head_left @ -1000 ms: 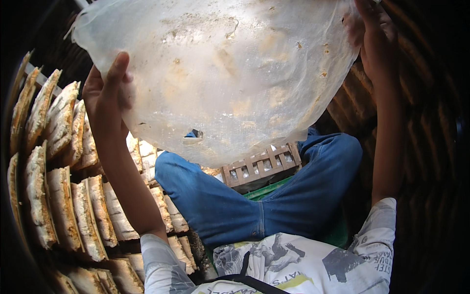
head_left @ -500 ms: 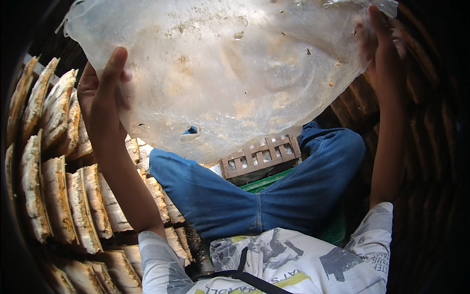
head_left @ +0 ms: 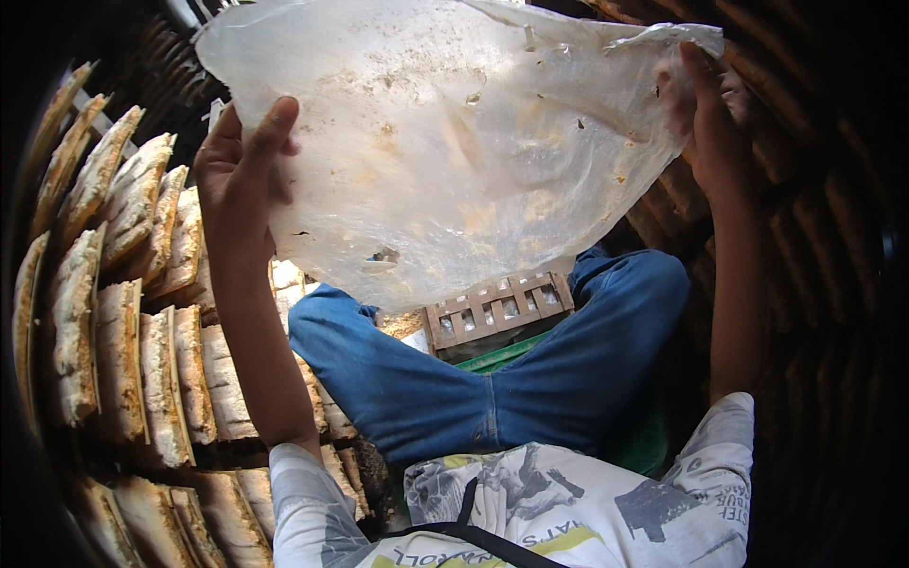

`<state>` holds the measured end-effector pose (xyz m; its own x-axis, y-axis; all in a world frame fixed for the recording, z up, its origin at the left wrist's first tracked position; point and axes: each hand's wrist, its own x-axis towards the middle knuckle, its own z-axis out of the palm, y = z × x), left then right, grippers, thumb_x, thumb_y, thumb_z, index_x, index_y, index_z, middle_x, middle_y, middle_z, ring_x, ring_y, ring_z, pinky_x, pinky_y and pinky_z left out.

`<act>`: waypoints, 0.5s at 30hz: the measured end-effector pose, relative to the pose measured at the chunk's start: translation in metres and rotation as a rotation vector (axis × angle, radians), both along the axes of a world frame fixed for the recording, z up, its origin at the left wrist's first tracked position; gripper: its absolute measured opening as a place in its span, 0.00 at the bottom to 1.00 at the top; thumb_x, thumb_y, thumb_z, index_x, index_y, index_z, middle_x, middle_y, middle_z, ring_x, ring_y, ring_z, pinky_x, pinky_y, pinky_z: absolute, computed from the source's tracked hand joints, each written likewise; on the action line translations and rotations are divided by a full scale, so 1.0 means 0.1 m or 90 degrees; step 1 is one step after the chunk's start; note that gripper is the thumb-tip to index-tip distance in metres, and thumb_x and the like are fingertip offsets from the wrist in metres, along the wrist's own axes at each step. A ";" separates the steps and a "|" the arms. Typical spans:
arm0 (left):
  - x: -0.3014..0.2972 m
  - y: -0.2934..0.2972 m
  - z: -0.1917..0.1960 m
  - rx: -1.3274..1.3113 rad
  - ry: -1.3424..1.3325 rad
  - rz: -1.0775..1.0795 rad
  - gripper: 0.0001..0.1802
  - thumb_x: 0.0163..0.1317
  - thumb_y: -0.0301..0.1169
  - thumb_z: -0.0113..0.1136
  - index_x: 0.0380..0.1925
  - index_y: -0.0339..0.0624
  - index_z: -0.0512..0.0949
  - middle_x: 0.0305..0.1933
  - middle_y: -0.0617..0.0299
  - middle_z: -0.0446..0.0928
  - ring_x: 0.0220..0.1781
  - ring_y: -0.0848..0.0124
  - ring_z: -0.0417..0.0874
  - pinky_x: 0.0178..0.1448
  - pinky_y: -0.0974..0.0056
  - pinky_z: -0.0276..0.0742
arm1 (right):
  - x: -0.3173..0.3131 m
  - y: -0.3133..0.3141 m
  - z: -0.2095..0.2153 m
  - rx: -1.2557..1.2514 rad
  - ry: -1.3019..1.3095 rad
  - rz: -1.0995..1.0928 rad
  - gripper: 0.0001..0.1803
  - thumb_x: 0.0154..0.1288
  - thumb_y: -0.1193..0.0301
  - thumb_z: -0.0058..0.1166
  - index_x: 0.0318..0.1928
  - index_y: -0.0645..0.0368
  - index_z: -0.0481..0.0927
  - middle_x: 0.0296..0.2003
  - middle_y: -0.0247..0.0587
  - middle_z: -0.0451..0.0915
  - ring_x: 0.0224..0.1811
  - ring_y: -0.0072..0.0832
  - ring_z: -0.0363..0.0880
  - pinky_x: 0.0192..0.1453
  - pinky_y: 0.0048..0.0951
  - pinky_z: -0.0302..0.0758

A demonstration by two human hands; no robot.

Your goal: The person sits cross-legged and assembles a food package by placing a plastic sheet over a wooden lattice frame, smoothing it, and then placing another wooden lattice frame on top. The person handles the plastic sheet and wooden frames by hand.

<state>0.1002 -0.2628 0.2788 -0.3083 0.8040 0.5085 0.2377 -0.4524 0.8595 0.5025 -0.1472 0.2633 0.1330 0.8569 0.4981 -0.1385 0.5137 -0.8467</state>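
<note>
A large, cloudy sheet of clear plastic film (head_left: 426, 142) is stretched up in front of me, smudged with brown dirt and torn by a few small holes. My left hand (head_left: 248, 170) pinches its left edge, thumb on the near side and fingers blurred behind the film. On the opposite side my right hand (head_left: 705, 114) grips the right edge near a folded upper corner. Both arms are raised. Below the sheet's lower edge a slatted brown wooden crate (head_left: 499, 310) shows, with shiny clear pieces visible through its gaps.
Rows of whitish, brown-edged slabs (head_left: 118, 364) stand stacked closely on my left. More such rows (head_left: 795, 208) lie in shadow on my right. My legs in blue jeans (head_left: 398, 364) are spread around the crate, above a green plastic edge (head_left: 511, 352).
The film and both hands have come slightly closer together, the left hand shifting right and the right hand left and a little lower. Both hands keep hold of the film.
</note>
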 end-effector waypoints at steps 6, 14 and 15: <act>0.08 -0.12 0.03 -0.001 -0.001 -0.010 0.17 0.61 0.41 0.73 0.42 0.42 0.85 0.25 0.69 0.78 0.16 0.87 0.69 0.20 0.78 0.62 | -0.03 -0.04 0.01 -0.019 0.007 0.009 0.21 0.68 0.58 0.66 0.51 0.58 0.77 0.39 0.33 0.82 0.40 0.19 0.84 0.44 0.19 0.82; 0.02 0.01 -0.16 -0.074 -0.010 -0.015 0.16 0.63 0.41 0.71 0.42 0.43 0.84 0.25 0.70 0.77 0.17 0.87 0.68 0.21 0.78 0.62 | -0.23 0.03 -0.11 0.019 -0.102 -0.040 0.17 0.72 0.54 0.60 0.42 0.55 0.77 0.24 0.26 0.78 0.15 0.10 0.66 0.17 0.17 0.61; 0.01 0.05 -0.18 -0.092 -0.006 -0.003 0.16 0.63 0.41 0.71 0.42 0.43 0.83 0.26 0.70 0.78 0.17 0.87 0.68 0.21 0.78 0.62 | -0.24 0.20 -0.24 0.010 -0.108 -0.052 0.17 0.72 0.54 0.60 0.41 0.55 0.77 0.24 0.26 0.78 0.16 0.10 0.66 0.17 0.17 0.62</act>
<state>0.1017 -0.2575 0.2604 -0.3081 0.8704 0.3841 0.2275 -0.3246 0.9181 0.4786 -0.1271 0.2393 0.1149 0.8385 0.5326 0.0484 0.5308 -0.8461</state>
